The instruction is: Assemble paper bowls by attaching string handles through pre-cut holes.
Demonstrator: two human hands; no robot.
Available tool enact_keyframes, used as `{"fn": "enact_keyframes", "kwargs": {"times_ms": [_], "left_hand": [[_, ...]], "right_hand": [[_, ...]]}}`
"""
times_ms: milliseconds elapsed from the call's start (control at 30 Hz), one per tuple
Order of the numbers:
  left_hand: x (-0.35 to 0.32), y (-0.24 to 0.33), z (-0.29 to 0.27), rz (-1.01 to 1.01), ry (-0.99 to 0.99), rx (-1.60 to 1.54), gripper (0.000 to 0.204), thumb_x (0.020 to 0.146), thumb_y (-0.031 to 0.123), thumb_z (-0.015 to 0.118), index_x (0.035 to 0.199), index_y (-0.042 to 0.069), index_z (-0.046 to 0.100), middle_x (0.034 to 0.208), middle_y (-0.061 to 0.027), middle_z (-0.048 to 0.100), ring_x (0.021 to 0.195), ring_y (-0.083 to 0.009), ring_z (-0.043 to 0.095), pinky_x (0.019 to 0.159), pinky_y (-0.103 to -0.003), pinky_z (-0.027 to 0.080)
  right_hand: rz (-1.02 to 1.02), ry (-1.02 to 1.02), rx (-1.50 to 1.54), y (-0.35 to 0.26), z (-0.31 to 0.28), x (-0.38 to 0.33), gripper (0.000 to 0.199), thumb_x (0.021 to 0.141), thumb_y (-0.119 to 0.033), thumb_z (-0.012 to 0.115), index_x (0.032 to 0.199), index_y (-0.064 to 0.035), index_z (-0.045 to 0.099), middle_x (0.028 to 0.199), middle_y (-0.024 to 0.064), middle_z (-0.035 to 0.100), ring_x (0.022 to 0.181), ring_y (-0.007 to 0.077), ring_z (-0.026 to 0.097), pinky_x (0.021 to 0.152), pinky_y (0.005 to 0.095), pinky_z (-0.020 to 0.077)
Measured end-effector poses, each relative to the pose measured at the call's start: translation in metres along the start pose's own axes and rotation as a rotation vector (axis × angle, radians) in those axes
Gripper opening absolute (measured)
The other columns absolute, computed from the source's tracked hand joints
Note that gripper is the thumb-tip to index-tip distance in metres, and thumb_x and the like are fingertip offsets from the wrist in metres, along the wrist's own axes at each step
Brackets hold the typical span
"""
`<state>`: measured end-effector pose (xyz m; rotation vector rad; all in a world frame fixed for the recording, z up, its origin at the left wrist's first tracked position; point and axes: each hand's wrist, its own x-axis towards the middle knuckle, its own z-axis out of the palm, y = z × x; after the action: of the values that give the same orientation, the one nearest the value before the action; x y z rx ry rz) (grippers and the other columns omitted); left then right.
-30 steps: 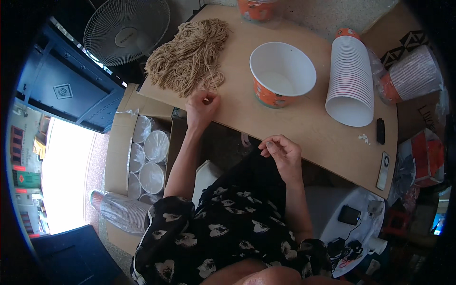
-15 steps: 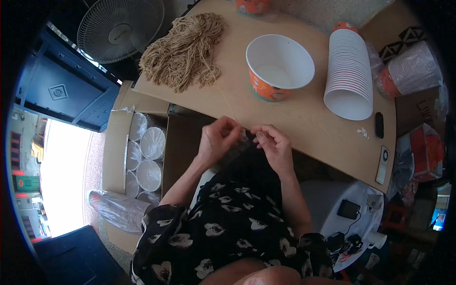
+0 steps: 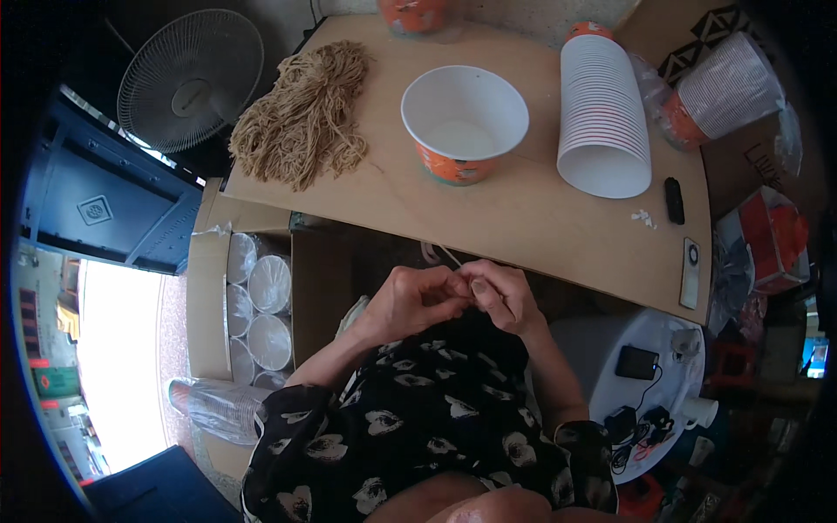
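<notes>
My left hand (image 3: 410, 303) and my right hand (image 3: 506, 296) meet over my lap, just in front of the table's near edge. The fingertips of both are pinched together around a thin tan string (image 3: 450, 255), a short length of which sticks up above them. Most of the string is hidden by my fingers. Beyond them, on the brown tabletop (image 3: 514, 222), stands a large white-lined paper bucket (image 3: 465, 113) with an orange patterned outside. A heap of tan string (image 3: 305, 113) lies at the table's far left.
A long stack of nested paper buckets (image 3: 603, 122) lies to the right, beside a bagged stack (image 3: 728, 87). A black object (image 3: 673, 201) and a white-faced device (image 3: 690, 272) rest near the right edge. Lower left, a carton (image 3: 209, 301) holds wrapped buckets; a fan (image 3: 192, 87) stands behind.
My hands have come together and moved down toward my lap, both now pinching the string. The whole view has shifted slightly, so the table things appear further left.
</notes>
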<state>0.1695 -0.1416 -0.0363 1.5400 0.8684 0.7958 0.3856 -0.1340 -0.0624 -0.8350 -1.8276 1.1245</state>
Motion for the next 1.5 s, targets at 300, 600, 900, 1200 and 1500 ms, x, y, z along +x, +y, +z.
{"fn": "enact_keyframes", "kwargs": {"times_ms": [300,600,900,1200,1500], "left_hand": [[0.052,0.027,0.021,0.041,-0.085,-0.002,0.01,0.087,0.002,0.073,0.097,-0.001,0.072,0.084,-0.0044,0.073,0.075,-0.0051,0.064,0.068,-0.023,0.054],[0.091,0.057,0.035,-0.036,-0.115,0.003,0.01,0.09,0.004,0.071,0.099,-0.001,0.072,0.086,-0.0044,0.073,0.078,-0.0064,0.065,0.071,-0.024,0.054],[0.125,0.045,-0.001,0.09,-0.179,0.287,0.014,0.094,0.012,0.069,0.098,-0.001,0.068,0.083,-0.0112,0.069,0.073,-0.0211,0.067,0.067,-0.033,0.053],[0.128,0.02,-0.049,0.171,-0.22,0.318,0.01,0.09,0.009,0.072,0.095,0.0,0.07,0.084,-0.0104,0.069,0.074,-0.0214,0.068,0.067,-0.034,0.054],[0.101,0.026,-0.074,0.263,-0.169,0.358,0.011,0.086,0.009,0.075,0.093,0.003,0.07,0.087,-0.0103,0.068,0.079,-0.0257,0.068,0.068,-0.035,0.055]], "right_hand": [[0.085,0.187,-0.119,-0.035,-0.051,-0.024,0.012,0.089,-0.003,0.072,0.097,0.001,0.066,0.067,0.0016,0.059,0.056,0.0059,0.047,0.052,0.0227,0.0383],[0.161,0.294,-0.091,-0.049,-0.09,-0.021,0.01,0.086,-0.003,0.076,0.094,0.0007,0.071,0.068,0.0021,0.06,0.056,0.0075,0.049,0.052,0.0248,0.0406],[0.172,0.211,-0.095,-0.025,-0.103,0.018,0.012,0.086,-0.003,0.078,0.096,0.0003,0.073,0.074,0.0007,0.065,0.059,0.0041,0.048,0.053,0.0222,0.0395],[0.268,0.166,0.02,0.009,-0.078,0.049,0.01,0.09,-0.006,0.075,0.097,0.0011,0.073,0.072,-0.0008,0.065,0.061,0.0032,0.05,0.056,0.0215,0.0426],[0.328,0.144,0.09,-0.004,-0.046,0.058,0.01,0.092,-0.007,0.072,0.098,0.0009,0.073,0.069,-0.0043,0.06,0.061,0.0018,0.047,0.055,0.0205,0.0396]]}}
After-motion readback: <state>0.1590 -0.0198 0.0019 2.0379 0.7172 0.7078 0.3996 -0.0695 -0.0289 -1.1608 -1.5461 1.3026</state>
